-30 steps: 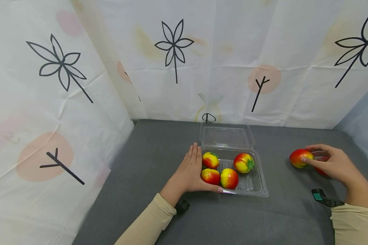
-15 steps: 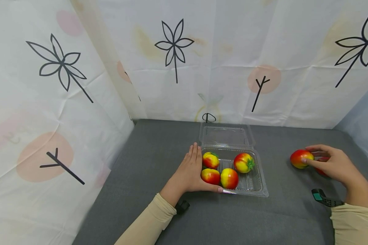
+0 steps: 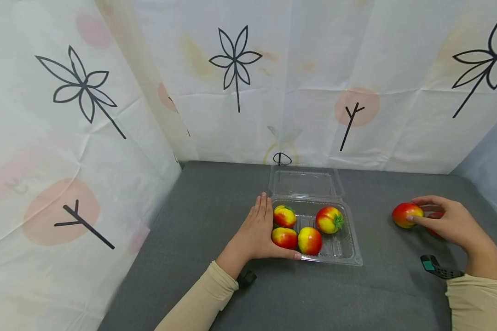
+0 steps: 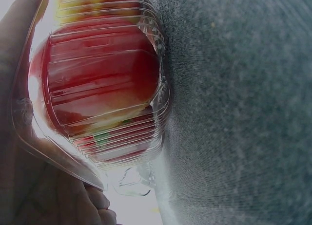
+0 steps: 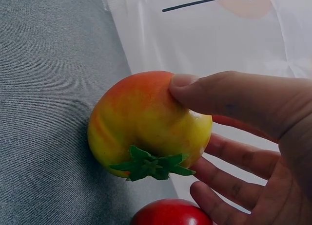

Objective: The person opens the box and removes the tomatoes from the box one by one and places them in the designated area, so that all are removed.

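Note:
In the head view my left hand (image 3: 254, 234) lies with straight fingers along the left side of a clear plastic clamshell container (image 3: 352, 243), its thumb on the front rim. Several red and yellow tomatoes (image 3: 309, 241) sit inside, one showing a green stem top. The left wrist view catches a tomato (image 4: 102, 74) through the ribbed wall. At the right, my right hand (image 3: 451, 220) holds another tomato (image 3: 407, 215) between thumb and fingers; its green leafy top shows in the right wrist view. A second red tomato (image 5: 170, 214) lies beneath that hand, mostly hidden in the head view.
The container's lid (image 3: 306, 181) is folded back toward the cloth wall (image 3: 310, 133). Grey cloth covers the table (image 3: 215, 197). Another patterned cloth wall (image 3: 87, 161) stands at the left. Dark wrist straps (image 3: 443, 271) hang below both wrists.
Almost nothing differs. The tomato in my right hand has shifted very slightly to the right and toward me; the left hand and the container have stayed in place.

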Available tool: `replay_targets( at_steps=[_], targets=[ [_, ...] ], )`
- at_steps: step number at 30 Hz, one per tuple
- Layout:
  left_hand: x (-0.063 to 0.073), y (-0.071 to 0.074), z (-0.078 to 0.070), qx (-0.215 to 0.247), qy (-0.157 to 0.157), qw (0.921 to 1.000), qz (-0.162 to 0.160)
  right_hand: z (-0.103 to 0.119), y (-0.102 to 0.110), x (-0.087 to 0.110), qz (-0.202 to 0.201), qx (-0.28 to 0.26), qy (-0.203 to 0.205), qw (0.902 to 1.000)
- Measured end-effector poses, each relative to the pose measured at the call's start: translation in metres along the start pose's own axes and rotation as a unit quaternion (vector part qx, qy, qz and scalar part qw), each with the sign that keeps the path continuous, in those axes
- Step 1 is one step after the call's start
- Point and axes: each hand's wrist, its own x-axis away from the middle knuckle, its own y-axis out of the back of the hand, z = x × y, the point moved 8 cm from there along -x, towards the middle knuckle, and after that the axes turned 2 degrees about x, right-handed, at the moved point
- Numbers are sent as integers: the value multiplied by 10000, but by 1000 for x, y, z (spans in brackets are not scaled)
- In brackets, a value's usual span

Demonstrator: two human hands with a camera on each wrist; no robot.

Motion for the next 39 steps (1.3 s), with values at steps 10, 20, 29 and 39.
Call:
replay_targets(
  at_steps=[10,20,29,39],
  targets=[
    [0,0,0,-1,6,10000,5,3,3,1,47,-17,-47,10000],
    [0,-1,0,13,11,10000,23,4,4,2,55,-9,-49,10000],
    [0,0,0,-2,-8,10000,30,3,4,2,60,34,-71,10000],
    [0,1,-1,3,1,10000,51,1,6,3,112,6,-169,9998]
  ],
)
